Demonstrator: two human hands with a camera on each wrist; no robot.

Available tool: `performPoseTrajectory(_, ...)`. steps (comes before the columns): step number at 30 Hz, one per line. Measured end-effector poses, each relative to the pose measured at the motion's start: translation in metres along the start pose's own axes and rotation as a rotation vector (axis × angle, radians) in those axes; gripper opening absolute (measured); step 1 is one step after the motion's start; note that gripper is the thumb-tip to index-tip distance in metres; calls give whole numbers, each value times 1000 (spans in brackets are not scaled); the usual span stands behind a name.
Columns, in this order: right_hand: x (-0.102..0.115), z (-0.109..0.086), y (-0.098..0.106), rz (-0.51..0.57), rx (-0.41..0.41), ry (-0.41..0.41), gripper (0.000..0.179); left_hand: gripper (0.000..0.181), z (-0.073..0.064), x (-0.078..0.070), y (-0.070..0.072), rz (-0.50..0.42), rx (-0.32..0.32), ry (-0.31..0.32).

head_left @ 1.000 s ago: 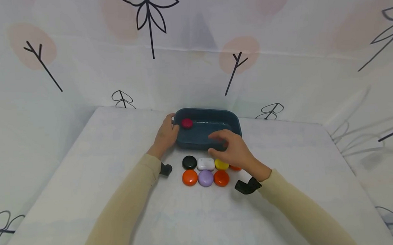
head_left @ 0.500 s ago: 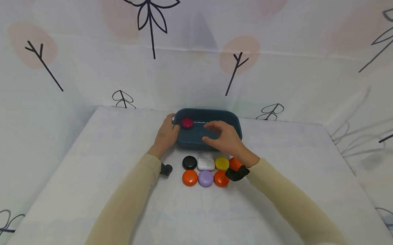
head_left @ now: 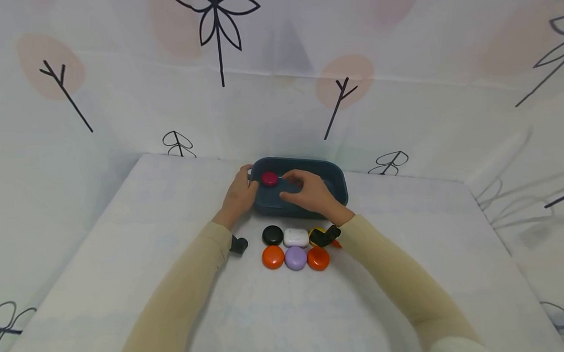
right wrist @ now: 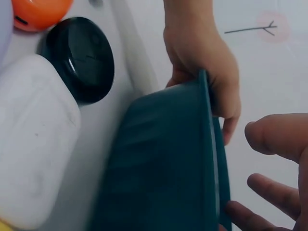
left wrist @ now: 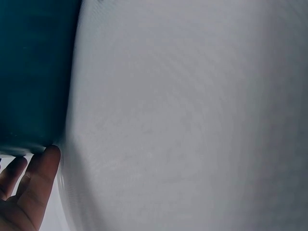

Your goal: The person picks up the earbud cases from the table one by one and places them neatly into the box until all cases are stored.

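Observation:
A dark teal rectangular tray (head_left: 283,209) stands toward the back of the table, with a glossy red disc (head_left: 269,179) inside its left end. My left hand (head_left: 237,196) grips that end of the tray; in the right wrist view its fingers curve over the rim. At lower left of the left wrist view, fingertips (left wrist: 50,151) touch the tray's edge. My right hand (head_left: 310,192) is over the tray, just right of the red disc. Thumb (right wrist: 276,137) and fingers are spread apart with nothing between them.
In front of the tray lie a black disc (head_left: 272,235), a white rounded block (head_left: 296,237), a lilac disc (head_left: 296,258) and orange discs (head_left: 273,256). The right wrist's dark strap (head_left: 323,238) partly covers a yellow disc and another orange one. A patterned cloth (head_left: 279,108) hangs behind the table.
My right hand has moved left and farther over the tray, closer to the red disc, with its fingers still spread. The left hand stays at the tray's left end.

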State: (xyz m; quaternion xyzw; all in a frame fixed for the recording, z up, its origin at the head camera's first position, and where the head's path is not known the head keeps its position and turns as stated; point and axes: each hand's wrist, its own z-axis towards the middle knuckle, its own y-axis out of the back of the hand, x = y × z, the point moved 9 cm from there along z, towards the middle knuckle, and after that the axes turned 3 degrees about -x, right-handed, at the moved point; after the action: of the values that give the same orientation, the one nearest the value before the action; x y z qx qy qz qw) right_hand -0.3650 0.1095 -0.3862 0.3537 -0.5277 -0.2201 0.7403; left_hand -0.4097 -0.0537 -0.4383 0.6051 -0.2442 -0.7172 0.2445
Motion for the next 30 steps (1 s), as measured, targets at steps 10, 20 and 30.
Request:
performPoseTrajectory(10,0,20,-12,42,-59,32,41,52,-4,-2,1,14,19,36)
performPoseTrajectory(20,-6,39,-23,41,-104,-6,41,52,-3,-1,0,33,15,16)
performPoseTrajectory(30,-13,56,-31,20,-122,-100,41,53,-2,-3,1,42,16,-2)
